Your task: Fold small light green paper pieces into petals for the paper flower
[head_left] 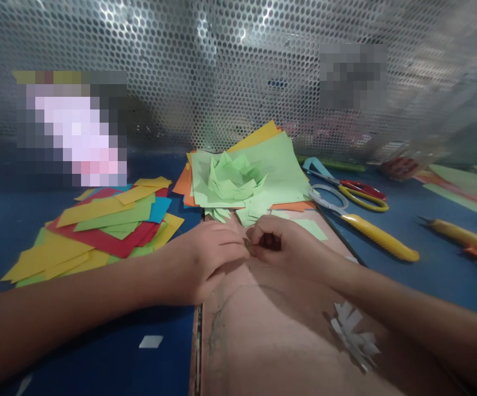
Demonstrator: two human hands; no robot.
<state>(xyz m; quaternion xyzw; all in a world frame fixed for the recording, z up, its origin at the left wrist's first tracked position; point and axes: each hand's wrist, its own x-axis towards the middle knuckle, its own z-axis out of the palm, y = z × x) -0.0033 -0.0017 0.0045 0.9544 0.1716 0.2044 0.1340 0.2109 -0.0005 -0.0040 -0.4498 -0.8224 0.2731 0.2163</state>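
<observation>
My left hand (217,253) and my right hand (282,240) meet over a brown board (259,341), both with fingers pinched closed. A small green paper piece (248,245) peeks out between their fingertips; most of it is hidden. Just beyond my fingers lie cut light-green paper pieces (255,211). Behind these, a folded green paper flower (236,177) with pointed petals rests on a light-green sheet (282,159). A fringed white paper cutting (354,336) sits on the board below my right forearm.
Colored paper strips (102,223) are heaped at left on the blue surface (156,368). At right lie scissors (364,196), a yellow-handled tool (381,237) with a grey ring, and yellow-handled pliers (465,237). A perforated metal sheet (222,71) stands behind.
</observation>
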